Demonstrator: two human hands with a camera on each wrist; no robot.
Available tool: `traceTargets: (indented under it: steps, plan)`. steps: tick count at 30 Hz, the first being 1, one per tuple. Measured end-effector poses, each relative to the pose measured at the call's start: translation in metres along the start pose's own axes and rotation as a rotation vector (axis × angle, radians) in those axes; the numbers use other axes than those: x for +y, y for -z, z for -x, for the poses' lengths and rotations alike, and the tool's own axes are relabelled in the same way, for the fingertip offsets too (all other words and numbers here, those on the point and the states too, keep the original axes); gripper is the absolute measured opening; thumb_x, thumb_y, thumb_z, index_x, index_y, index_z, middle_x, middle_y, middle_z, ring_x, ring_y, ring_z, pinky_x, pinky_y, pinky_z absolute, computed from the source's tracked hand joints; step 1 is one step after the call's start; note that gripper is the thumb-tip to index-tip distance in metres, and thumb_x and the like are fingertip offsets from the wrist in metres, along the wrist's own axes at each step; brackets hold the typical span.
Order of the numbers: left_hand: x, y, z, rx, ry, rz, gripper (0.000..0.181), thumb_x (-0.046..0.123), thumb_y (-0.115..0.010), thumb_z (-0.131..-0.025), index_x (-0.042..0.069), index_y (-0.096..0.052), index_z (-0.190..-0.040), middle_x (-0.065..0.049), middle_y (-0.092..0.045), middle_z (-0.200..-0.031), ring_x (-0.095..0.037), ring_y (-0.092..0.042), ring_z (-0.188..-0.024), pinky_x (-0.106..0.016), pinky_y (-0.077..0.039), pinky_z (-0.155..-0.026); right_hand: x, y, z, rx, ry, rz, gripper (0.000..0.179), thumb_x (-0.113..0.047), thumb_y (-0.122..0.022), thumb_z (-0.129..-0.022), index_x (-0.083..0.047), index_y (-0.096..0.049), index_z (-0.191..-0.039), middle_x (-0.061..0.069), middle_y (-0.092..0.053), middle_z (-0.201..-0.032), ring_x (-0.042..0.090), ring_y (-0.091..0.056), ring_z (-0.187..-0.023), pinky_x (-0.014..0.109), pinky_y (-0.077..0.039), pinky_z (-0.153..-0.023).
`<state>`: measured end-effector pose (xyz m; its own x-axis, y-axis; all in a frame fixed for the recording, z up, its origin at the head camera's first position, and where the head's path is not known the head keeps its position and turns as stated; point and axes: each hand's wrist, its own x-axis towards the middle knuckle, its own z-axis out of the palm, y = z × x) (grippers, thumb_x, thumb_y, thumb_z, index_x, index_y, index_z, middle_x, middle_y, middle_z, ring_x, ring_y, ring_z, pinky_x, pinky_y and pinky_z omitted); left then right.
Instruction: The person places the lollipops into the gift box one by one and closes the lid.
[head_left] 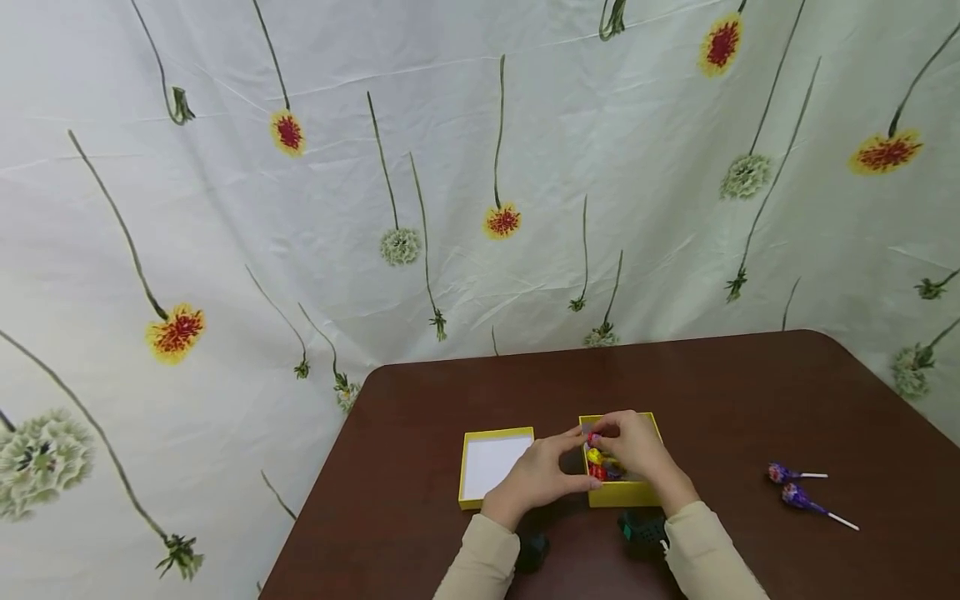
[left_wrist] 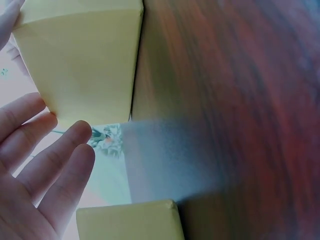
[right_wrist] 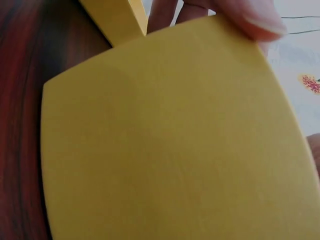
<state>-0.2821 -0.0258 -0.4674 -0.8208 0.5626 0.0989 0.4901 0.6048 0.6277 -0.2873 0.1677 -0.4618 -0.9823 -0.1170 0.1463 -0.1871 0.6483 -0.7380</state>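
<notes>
An open yellow box (head_left: 626, 495) stands on the table with several wrapped lollipops (head_left: 596, 472) inside, in red, yellow and purple wrappers. Along its left side lies my left hand (head_left: 538, 475), thumb by the near rim; in the left wrist view its fingers (left_wrist: 62, 160) are nearly straight, with some tips at the box wall (left_wrist: 82, 70). Over the box, my right hand (head_left: 633, 446) pinches a pink-wrapped lollipop (head_left: 593, 439) near the left rim. Its stick cannot be made out. In the right wrist view the box wall (right_wrist: 165, 135) hides most of that hand.
The yellow box lid (head_left: 495, 467), white inside, lies left of the box. Two purple-wrapped lollipops (head_left: 804, 498) rest on the brown table (head_left: 735, 392) at the right. A flower-patterned cloth (head_left: 450, 275) hangs behind. Dark devices (head_left: 641, 528) are at both wrists.
</notes>
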Motion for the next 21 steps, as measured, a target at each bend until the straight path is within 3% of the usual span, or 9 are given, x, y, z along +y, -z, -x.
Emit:
traceTargets:
  steps: [7,13,17,21]
  plan:
    - [0.0,-0.001,-0.001,0.008,-0.022,-0.012,0.071,0.047,-0.076,-0.087,0.016,-0.054,-0.146,0.0,-0.044,-0.156,-0.024,-0.049,-0.14,-0.042,-0.047,-0.111,0.002,-0.001,0.0,-0.023,0.038,0.065,0.015,-0.001,-0.072,-0.088,-0.003,-0.078,-0.101,0.01,-0.077,-0.099,0.022,-0.071,-0.087,0.039,-0.061,-0.077]
    - [0.0,-0.002,-0.001,-0.008,0.002,0.016,0.071,0.047,-0.076,-0.087,0.016,-0.053,-0.147,0.001,-0.043,-0.157,-0.023,-0.048,-0.141,-0.042,-0.046,-0.111,0.002,0.007,0.003,-0.051,0.015,0.0,0.022,-0.001,-0.068,-0.092,-0.002,-0.075,-0.113,0.015,-0.074,-0.113,0.023,-0.069,-0.088,0.039,-0.061,-0.076]
    - [0.0,-0.001,-0.002,-0.006,0.02,0.027,0.071,0.045,-0.076,-0.087,0.014,-0.053,-0.147,-0.001,-0.044,-0.157,-0.025,-0.048,-0.141,-0.045,-0.045,-0.111,0.002,0.025,0.007,-0.001,0.055,-0.035,0.023,-0.001,-0.065,-0.094,0.001,-0.073,-0.116,0.02,-0.072,-0.116,0.032,-0.07,-0.094,0.046,-0.061,-0.084]
    - [0.0,-0.001,-0.003,-0.004,0.02,0.016,0.072,0.046,-0.077,-0.086,0.013,-0.053,-0.147,-0.003,-0.045,-0.157,-0.026,-0.047,-0.142,-0.046,-0.044,-0.112,0.01,0.055,0.014,0.082,0.049,0.013,0.024,-0.004,-0.065,-0.095,0.002,-0.071,-0.118,0.022,-0.071,-0.118,0.039,-0.067,-0.107,0.052,-0.058,-0.089]
